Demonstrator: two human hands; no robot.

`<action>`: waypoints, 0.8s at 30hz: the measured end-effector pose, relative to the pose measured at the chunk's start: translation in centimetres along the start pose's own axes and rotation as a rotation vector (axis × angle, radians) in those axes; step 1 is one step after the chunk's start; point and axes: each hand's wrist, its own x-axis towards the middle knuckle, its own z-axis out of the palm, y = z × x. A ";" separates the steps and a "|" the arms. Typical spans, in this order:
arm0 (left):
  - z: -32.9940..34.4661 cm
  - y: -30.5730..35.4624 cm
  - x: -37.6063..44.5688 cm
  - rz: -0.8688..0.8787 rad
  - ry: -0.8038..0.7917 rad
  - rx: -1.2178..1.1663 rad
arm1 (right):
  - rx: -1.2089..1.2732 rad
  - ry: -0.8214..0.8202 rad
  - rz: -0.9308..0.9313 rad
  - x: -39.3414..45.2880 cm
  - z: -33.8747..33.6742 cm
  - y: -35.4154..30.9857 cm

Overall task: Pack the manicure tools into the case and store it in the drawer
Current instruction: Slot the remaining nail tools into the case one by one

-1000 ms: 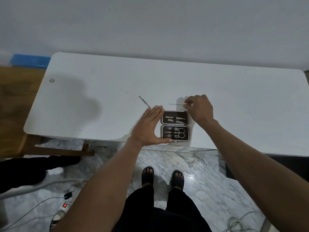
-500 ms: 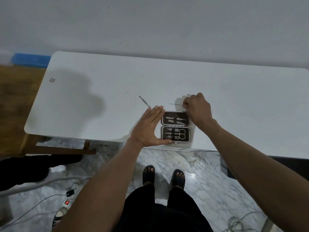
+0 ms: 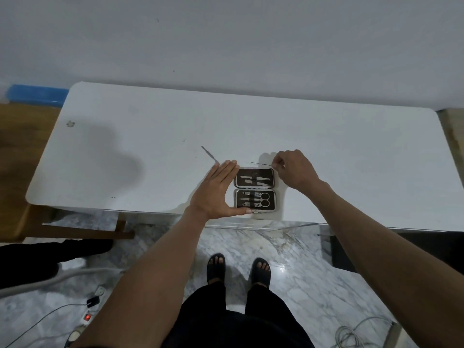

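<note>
Right hand (image 3: pixel 295 169) still pinching thin tool (image 3: pixel 261 163), case (image 3: pixel 254 189) at table edge (image 3: pixel 276 221)

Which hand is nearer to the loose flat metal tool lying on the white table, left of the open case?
Left. The left hand has its fingertips next to the flat metal tool; the right hand is beyond the open case, pinching a thin metal pin.

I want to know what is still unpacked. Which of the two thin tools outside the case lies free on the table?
The tool left of the case, beyond the left hand, lies free. The right hand pinches the other, a thin pin.
</note>
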 end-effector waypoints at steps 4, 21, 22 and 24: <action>-0.1 0.0 -0.1 -0.001 -0.004 0.001 | -0.020 -0.059 -0.003 -1.1 -0.8 0.7; 0.1 0.0 0.0 0.005 0.011 -0.004 | -0.074 -0.204 0.126 -1.4 -0.6 0.4; 0.1 -0.1 0.0 0.007 0.012 -0.003 | -0.067 -0.206 0.128 -1.3 -0.5 0.4; 0.2 0.0 0.0 0.008 0.014 -0.001 | -0.059 -0.212 0.131 -1.2 -0.7 0.5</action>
